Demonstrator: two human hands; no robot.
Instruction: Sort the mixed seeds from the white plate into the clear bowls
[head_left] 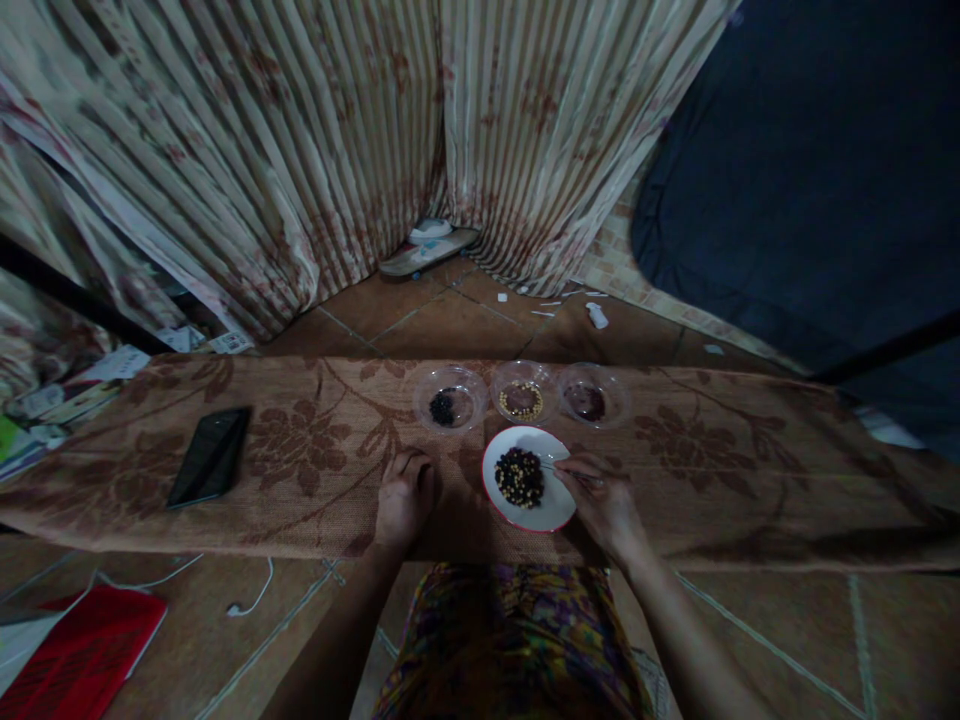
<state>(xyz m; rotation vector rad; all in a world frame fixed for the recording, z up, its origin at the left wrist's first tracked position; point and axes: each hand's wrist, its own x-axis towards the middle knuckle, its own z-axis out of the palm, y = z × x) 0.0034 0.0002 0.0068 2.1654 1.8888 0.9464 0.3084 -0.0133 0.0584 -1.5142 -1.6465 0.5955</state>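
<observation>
A white plate (556, 503) with a red rim holds a heap of mixed dark and yellow beans or grains (519, 478). Over the plate's right side, my right hand (606, 500) pinches thin metal tweezers (551, 465), their tips at the edge of the heap. My left hand (405, 495) rests curled on the cloth left of the plate, with nothing visible in it. Just beyond the plate stand three clear plastic bowls: the left bowl (471, 400) has black grains, the middle bowl (523, 372) yellow ones, the right bowl (574, 385) dark reddish ones.
A brown flowered cloth (300, 500) covers the long narrow table. A dark phone or tablet (210, 457) lies at the left. Striped curtains (337, 150) hang behind, with a skateboard (427, 253) at their foot. White scraps (596, 315) and a red bag-like item (97, 650) lie on the tiled floor.
</observation>
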